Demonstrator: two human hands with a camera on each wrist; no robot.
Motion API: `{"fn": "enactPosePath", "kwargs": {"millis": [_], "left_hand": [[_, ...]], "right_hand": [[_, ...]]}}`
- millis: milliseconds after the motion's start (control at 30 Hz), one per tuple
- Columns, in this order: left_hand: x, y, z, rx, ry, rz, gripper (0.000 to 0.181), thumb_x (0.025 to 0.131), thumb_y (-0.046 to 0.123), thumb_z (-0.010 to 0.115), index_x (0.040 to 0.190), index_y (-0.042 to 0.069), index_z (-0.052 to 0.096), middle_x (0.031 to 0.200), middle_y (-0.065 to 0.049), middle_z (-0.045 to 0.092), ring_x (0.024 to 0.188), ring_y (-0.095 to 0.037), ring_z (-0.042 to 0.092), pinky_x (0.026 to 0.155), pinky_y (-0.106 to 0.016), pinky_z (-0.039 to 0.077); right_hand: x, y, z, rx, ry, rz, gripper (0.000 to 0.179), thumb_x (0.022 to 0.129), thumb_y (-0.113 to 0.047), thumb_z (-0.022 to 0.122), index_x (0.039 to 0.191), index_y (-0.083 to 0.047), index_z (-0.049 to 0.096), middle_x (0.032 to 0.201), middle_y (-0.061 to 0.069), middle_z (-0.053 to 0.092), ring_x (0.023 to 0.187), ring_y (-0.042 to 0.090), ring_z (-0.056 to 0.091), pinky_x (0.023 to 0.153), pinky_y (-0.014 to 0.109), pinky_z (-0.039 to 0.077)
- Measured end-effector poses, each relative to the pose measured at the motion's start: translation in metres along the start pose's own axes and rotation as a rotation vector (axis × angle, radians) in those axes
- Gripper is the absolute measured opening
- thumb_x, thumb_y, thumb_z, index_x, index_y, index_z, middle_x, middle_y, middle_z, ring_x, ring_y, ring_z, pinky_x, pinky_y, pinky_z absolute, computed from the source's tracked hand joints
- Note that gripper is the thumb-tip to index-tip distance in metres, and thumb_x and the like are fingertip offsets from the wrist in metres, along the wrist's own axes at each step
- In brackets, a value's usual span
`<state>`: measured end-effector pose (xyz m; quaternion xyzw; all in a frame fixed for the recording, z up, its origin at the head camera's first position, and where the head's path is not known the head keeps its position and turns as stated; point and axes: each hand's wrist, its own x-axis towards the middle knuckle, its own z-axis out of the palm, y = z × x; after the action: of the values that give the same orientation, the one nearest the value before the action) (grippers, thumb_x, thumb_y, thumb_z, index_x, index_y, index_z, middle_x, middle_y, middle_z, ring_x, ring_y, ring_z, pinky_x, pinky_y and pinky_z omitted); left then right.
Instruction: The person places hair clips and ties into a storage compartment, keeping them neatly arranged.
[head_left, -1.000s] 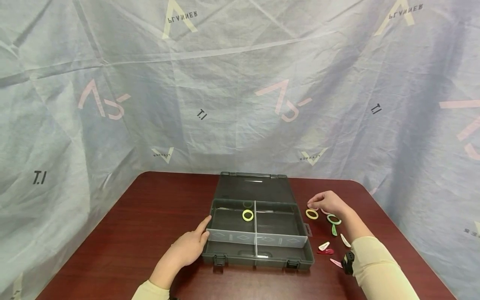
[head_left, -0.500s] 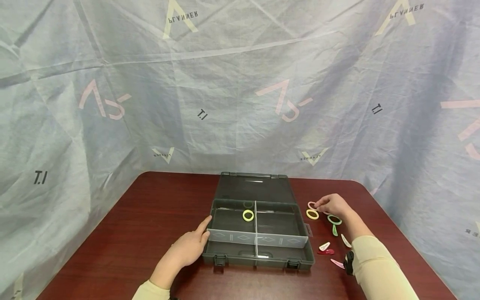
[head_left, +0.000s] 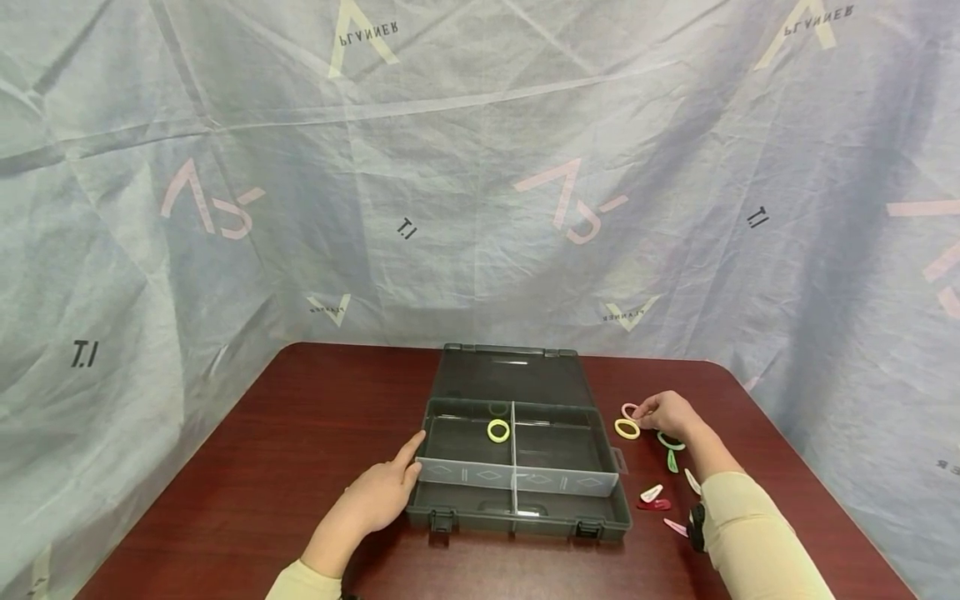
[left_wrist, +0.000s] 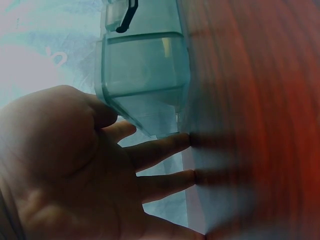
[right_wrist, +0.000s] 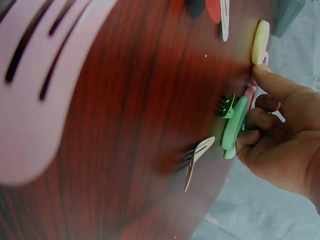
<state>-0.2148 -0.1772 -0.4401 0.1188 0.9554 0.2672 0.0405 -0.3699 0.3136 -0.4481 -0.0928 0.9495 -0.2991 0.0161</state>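
A dark translucent divided case (head_left: 513, 525) lies with its lid laid back; a yellow-green hair tie (head_left: 498, 431) is in its back left compartment. My left hand (head_left: 375, 496) rests against the case's left side, fingers extended; its fingertips reach down toward the table in the left wrist view. My right hand (head_left: 671, 417) is over the hair ties at the right, fingertips right at a pink hair tie (head_left: 628, 411) and a yellow hair tie (head_left: 627, 429). Some fingers curl near a green hair tie (right_wrist: 235, 122). I cannot tell whether the fingertips pinch a tie.
Right of the case lie several snap hair clips: a green clip (head_left: 672, 461), white clips (head_left: 652, 492), a red clip (head_left: 655, 505) and a pink clip (head_left: 675, 527). A printed grey cloth (head_left: 450, 275) hangs behind the dark red table (head_left: 247, 467).
My right hand has shifted slightly right and toward me, from the back of the pink hair tie to its right side, beside the yellow one. The left hand stays at the case.
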Motion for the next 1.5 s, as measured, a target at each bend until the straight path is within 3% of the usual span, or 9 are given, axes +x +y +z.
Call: {"fn": "enactPosePath", "kwargs": {"millis": [233, 433, 800, 1100, 1200, 1500], "left_hand": [[0.0, 0.0, 0.0, -0.008, -0.006, -0.001, 0.054, 0.112, 0.028, 0.039, 0.161, 0.013, 0.026, 0.057, -0.002, 0.049, 0.053, -0.016, 0.052, 0.067, -0.046, 0.049], [0.001, -0.001, -0.001, -0.003, -0.003, -0.011, 0.054, 0.112, 0.03, 0.039, 0.162, 0.015, 0.026, 0.059, -0.002, 0.049, 0.056, -0.015, 0.055, 0.068, -0.047, 0.05], [0.001, -0.001, -0.001, 0.005, 0.006, -0.006, 0.053, 0.112, 0.029, 0.04, 0.161, 0.015, 0.027, 0.059, -0.002, 0.049, 0.056, -0.016, 0.055, 0.068, -0.047, 0.05], [0.002, -0.002, 0.0, 0.013, 0.009, -0.01, 0.053, 0.111, 0.029, 0.041, 0.161, 0.015, 0.028, 0.062, -0.001, 0.05, 0.068, -0.02, 0.064, 0.076, -0.052, 0.053], [0.002, -0.003, 0.0, 0.017, 0.013, -0.008, 0.053, 0.111, 0.029, 0.041, 0.161, 0.015, 0.028, 0.062, 0.0, 0.05, 0.07, -0.021, 0.066, 0.077, -0.053, 0.053], [0.002, -0.002, 0.0, 0.009, 0.009, -0.009, 0.053, 0.111, 0.029, 0.041, 0.161, 0.015, 0.028, 0.061, -0.001, 0.05, 0.064, -0.018, 0.061, 0.075, -0.051, 0.053]], "right_hand": [[0.001, 0.001, -0.001, -0.004, 0.006, -0.016, 0.009, 0.091, -0.005, 0.074, 0.088, 0.003, 0.075, 0.077, 0.005, 0.065, 0.07, 0.018, 0.05, 0.062, 0.032, 0.042], [0.005, -0.007, -0.001, 0.056, 0.014, -0.024, 0.012, 0.095, -0.007, 0.07, 0.093, 0.005, 0.073, 0.079, 0.007, 0.064, 0.069, 0.019, 0.052, 0.059, 0.032, 0.044], [0.015, -0.05, -0.005, 0.102, -0.018, -0.104, 0.021, 0.099, -0.021, 0.069, 0.103, 0.0, 0.075, 0.096, 0.009, 0.07, 0.084, 0.021, 0.057, 0.073, 0.036, 0.047], [0.018, -0.085, -0.005, 0.091, -0.054, -0.191, 0.018, 0.099, -0.021, 0.068, 0.102, -0.005, 0.076, 0.093, 0.005, 0.072, 0.083, 0.018, 0.056, 0.079, 0.037, 0.045], [0.018, -0.096, -0.005, 0.076, -0.062, -0.216, 0.013, 0.098, -0.022, 0.07, 0.1, -0.012, 0.077, 0.092, 0.002, 0.071, 0.083, 0.017, 0.055, 0.076, 0.037, 0.044], [0.02, -0.125, 0.006, 0.143, -0.131, -0.294, 0.009, 0.096, -0.019, 0.072, 0.097, -0.01, 0.076, 0.078, 0.001, 0.056, 0.065, 0.015, 0.04, 0.06, 0.032, 0.036]]}}
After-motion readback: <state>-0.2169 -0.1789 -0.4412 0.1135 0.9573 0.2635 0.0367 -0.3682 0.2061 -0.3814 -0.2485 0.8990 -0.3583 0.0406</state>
